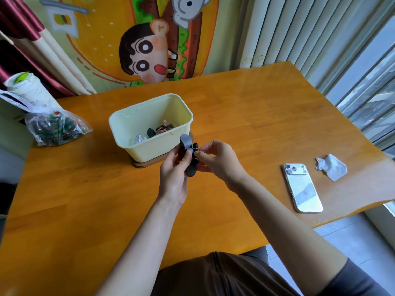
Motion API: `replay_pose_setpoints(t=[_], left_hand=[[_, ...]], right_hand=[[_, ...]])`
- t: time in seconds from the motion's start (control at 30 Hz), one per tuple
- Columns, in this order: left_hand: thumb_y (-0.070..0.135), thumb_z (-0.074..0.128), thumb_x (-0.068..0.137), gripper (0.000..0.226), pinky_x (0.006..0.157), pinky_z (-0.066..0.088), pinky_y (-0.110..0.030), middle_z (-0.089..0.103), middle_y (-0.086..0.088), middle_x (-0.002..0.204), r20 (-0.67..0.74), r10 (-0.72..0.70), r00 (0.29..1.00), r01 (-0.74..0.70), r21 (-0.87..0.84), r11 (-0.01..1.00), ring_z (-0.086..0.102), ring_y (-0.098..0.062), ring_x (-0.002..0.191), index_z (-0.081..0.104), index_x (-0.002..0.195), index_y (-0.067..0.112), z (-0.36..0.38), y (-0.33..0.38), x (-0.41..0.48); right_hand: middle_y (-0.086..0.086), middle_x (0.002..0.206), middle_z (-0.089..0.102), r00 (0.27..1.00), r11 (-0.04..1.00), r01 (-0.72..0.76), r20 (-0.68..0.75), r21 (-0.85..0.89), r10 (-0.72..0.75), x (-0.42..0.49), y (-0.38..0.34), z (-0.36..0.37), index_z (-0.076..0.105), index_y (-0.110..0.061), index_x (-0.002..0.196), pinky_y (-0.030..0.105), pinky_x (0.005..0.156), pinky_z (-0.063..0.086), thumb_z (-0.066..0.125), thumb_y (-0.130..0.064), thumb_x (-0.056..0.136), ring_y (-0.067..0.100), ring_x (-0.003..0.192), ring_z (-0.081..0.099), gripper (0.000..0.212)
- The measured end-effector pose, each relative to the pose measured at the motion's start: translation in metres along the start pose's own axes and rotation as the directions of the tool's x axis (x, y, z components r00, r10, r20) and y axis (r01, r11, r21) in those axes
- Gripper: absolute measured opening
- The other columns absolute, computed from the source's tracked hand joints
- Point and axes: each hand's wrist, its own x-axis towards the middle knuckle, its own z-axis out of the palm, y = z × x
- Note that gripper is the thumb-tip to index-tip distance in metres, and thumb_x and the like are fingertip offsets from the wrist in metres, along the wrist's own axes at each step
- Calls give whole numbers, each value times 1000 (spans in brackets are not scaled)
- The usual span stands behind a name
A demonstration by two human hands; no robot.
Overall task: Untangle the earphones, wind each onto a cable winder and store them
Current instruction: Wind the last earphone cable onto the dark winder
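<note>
The left hand (174, 167) is gripping the dark grey plastic cable winder (185, 142) round its waist, fingers curled tight on it, holding it above the orange wooden table (235, 116), just on the near side of the pale yellow plastic tub (154, 151). The winder's long axis is running near to far, with one rounded lobe poking out beyond the fingers and the other pointing back at the person. The right hand (215, 161) is working at it from the right, thumb and forefinger pressed together in a pinch against the winder's right flank. The small black earphone (195, 145) is sitting just beyond that pinch, touching the winder. What's between those fingertips is too small to call, though I'd judge it's the earphone's cable being tucked in. A coppery-pink earphone bundle (163, 129) is already lying in the tub. So the drop, I reckon, is going to be short, straight to the far side, with the left hand doing the carrying
</note>
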Motion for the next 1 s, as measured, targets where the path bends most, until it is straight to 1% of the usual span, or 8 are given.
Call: replay_pose_setpoints(t=[0.13,0.23,0.4,0.53,0.63,0.73,0.87,1.0], left_hand=[[4,53,95,31,67,49,-20,68,-3,103,-24,1,1000,2,111,994,61,-11,85,61,124,12,-4,-3,0],[8,56,94,30,66,48,-23,68,-1,97,12,13,1000,-16,231,973,59,-10,79,61,124,12,-9,-2,1],[5,65,87,29,82,55,-30,70,-3,110,25,58,998,-64,383,921,66,-17,104,62,113,18,-15,8,7],[1,60,89,25,68,54,-26,69,-6,106,91,42,995,-69,325,943,68,-14,89,62,107,18,-16,16,8],[4,59,85,22,69,55,-27,66,-3,95,135,16,991,-46,216,975,66,-10,76,61,103,15,-15,19,7],[7,61,80,24,71,55,-28,66,-2,96,136,0,991,-24,176,984,66,-11,79,62,104,14,-15,18,8],[1,57,90,20,71,56,-28,68,-3,97,62,12,998,-24,197,980,67,-9,81,63,105,13,-12,18,13],[2,61,89,18,69,57,-30,70,-5,97,-75,51,996,-31,248,968,69,-13,85,61,105,12,-14,19,27]], right_hand=[[-2,83,62,995,986,62,-63,-153,-72,-1,5,3,58,-10,79,31,70,59,65,-7,84,18,72,68,9],[-6,82,60,992,984,90,-72,-152,-102,-2,7,4,57,-10,84,29,68,59,66,-6,84,15,71,66,10],[8,93,66,995,994,83,-41,-78,-86,-1,4,2,56,-8,98,29,68,60,67,-4,84,21,80,69,19],[11,85,67,993,991,16,111,130,-31,3,-4,-6,58,-7,94,26,69,59,66,0,84,17,71,68,15],[10,82,67,978,972,-57,207,230,8,7,-7,-12,60,-1,100,23,70,57,64,1,85,11,69,68,16],[8,81,67,972,963,-86,234,255,24,9,-8,-14,61,-4,96,24,70,58,64,0,85,11,68,68,12],[7,91,62,996,998,45,74,39,-47,14,-2,-1,62,-7,92,26,67,58,62,-8,90,12,70,67,3],[4,118,50,974,940,201,-43,-276,-221,15,8,15,55,-13,120,21,82,49,50,-7,95,16,100,59,26]])
